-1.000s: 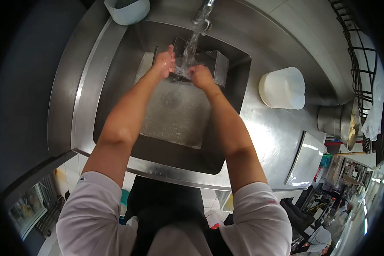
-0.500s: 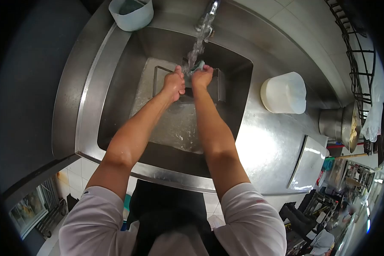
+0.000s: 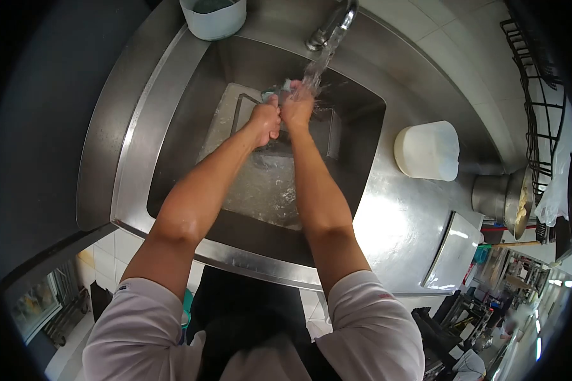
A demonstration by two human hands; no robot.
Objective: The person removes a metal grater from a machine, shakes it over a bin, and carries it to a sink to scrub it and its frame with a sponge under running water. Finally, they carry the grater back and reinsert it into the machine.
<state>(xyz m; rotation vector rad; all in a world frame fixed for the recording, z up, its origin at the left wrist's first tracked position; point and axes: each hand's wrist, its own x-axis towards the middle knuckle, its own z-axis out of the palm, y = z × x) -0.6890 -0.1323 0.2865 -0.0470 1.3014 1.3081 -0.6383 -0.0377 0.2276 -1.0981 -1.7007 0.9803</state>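
Head view: left fingers (image 3: pixel 274 123) and right fingers (image 3: pixel 292 103) curl close together, seemingly around a greenish cloth (image 3: pixel 270 96).

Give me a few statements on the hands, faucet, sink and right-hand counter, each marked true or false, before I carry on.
1. Water is running from the faucet. True.
2. The left hand is gripping the faucet. False: it is over the sink, close to the right hand.
3. A pale greenish item shows at the hands. True, though too blurred to identify.
4. A white container sits on the counter right of the sink. True.
5. The sink holds nothing but water. False: a grey angular piece is in it.
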